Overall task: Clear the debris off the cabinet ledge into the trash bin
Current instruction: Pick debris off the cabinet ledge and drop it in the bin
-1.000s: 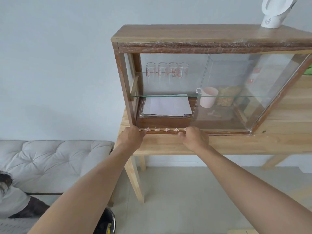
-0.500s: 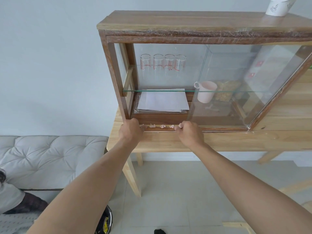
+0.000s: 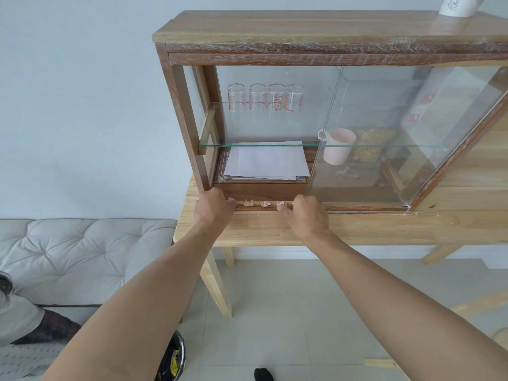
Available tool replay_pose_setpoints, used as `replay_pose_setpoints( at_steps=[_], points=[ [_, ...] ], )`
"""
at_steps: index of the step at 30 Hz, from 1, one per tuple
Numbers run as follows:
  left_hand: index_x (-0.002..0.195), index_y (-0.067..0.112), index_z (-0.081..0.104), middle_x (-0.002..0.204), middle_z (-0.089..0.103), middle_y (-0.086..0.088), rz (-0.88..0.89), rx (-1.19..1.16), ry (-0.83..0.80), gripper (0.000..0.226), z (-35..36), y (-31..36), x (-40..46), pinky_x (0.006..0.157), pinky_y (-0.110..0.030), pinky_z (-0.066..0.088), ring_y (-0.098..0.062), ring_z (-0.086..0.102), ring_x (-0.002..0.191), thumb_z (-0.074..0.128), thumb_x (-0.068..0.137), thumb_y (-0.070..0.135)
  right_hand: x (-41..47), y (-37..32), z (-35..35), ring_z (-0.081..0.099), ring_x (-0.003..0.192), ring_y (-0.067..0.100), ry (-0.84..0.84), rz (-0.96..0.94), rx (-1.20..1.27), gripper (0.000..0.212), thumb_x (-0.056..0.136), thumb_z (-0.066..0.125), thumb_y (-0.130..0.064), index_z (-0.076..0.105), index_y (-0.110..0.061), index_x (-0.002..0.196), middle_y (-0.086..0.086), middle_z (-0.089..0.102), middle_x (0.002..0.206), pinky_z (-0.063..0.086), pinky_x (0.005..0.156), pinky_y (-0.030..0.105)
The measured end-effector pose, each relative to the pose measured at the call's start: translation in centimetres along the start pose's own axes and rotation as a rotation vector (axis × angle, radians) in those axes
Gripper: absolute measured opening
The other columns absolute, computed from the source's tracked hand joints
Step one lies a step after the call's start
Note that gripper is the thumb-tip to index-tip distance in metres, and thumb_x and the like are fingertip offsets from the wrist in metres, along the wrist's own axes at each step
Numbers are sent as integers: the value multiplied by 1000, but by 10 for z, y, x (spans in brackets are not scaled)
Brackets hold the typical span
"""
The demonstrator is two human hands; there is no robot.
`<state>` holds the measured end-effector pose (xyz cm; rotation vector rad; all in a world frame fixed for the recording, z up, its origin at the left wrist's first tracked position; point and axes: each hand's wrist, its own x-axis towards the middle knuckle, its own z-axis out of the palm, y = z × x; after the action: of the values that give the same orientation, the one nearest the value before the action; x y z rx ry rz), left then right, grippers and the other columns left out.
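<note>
Several small pale pink crumpled scraps of debris (image 3: 264,204) lie in a row on the cabinet ledge (image 3: 357,208), the grooved bottom rail of a wooden cabinet with glass doors. My left hand (image 3: 213,207) rests at the left end of the row, fingers curled over the ledge beside the leftmost scrap. My right hand (image 3: 306,214) is at the right end, its fingertips touching the rightmost scrap. Whether either hand pinches a scrap is hidden by the fingers. The trash bin (image 3: 173,358), black with yellow inside, stands on the floor below, partly behind my left arm.
The cabinet sits on a light wooden table (image 3: 384,229). Inside are papers (image 3: 266,163), a pink cup (image 3: 338,146) and several measuring glasses (image 3: 265,99). A white object (image 3: 457,5) stands on top. A grey tufted sofa (image 3: 82,251) with a person (image 3: 16,314) is at left.
My right hand has slid left along the ledge toward my left hand, so the visible row of scraps between them is shorter. The view has shifted slightly.
</note>
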<state>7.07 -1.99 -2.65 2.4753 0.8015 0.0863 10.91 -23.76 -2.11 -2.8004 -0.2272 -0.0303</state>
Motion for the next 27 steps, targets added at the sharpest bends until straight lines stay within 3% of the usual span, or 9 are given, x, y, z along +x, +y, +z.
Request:
replay_pose_setpoints(
  at_steps=[3, 5, 8, 12, 18, 23, 27],
  points=[
    [72, 6, 74, 70, 75, -13, 8, 10, -5, 46, 0, 2, 2, 71, -47, 69, -38, 79, 72, 78, 95, 46, 6, -4, -1, 72, 90, 42, -19, -7, -9, 47, 98, 66, -54, 61, -10, 81, 17, 74, 92, 41, 64, 35],
    [76, 5, 75, 71, 76, -14, 21, 23, -4, 43, 1, 3, 4, 71, -47, 69, -38, 79, 73, 77, 96, 44, 8, -5, -2, 72, 93, 43, -23, 6, -6, 49, 97, 68, -54, 67, -6, 87, 18, 74, 95, 42, 66, 35],
    [82, 5, 76, 73, 77, -15, 26, 33, 3, 36, 2, 3, 6, 71, -47, 70, -38, 80, 74, 74, 100, 36, 9, -4, -2, 71, 95, 43, -18, 25, -9, 49, 99, 67, -50, 70, -1, 95, 20, 74, 98, 41, 66, 35],
    [90, 2, 73, 77, 78, -19, 30, 42, 40, 26, 3, -1, 9, 72, -50, 70, -41, 81, 76, 65, 105, 21, 11, -2, 3, 73, 92, 43, 1, 45, 22, 40, 102, 65, -38, 72, 0, 91, 21, 75, 93, 42, 65, 34],
    [81, 2, 67, 74, 76, -20, 25, 7, 46, 24, 8, -6, 10, 69, -50, 69, -41, 80, 70, 57, 102, 10, 9, 1, 10, 71, 89, 44, 44, 111, 152, 32, 103, 62, -24, 73, 3, 91, 23, 76, 92, 42, 64, 34],
    [84, -3, 71, 68, 77, -17, 78, -208, 44, 33, 4, -16, -4, 60, -49, 69, -30, 78, 52, 53, 107, 12, 2, 4, 18, 71, 78, 40, 86, 90, 294, 30, 101, 62, -29, 73, -6, 84, 15, 75, 77, 48, 59, 36],
    [90, 1, 74, 77, 76, -16, 75, -419, 49, 27, -5, -24, -29, 56, -46, 69, -27, 79, 58, 61, 108, 18, -19, -10, 21, 73, 78, 30, 144, 44, 408, 28, 99, 65, -39, 77, -16, 90, 2, 80, 80, 55, 64, 37]
  ],
)
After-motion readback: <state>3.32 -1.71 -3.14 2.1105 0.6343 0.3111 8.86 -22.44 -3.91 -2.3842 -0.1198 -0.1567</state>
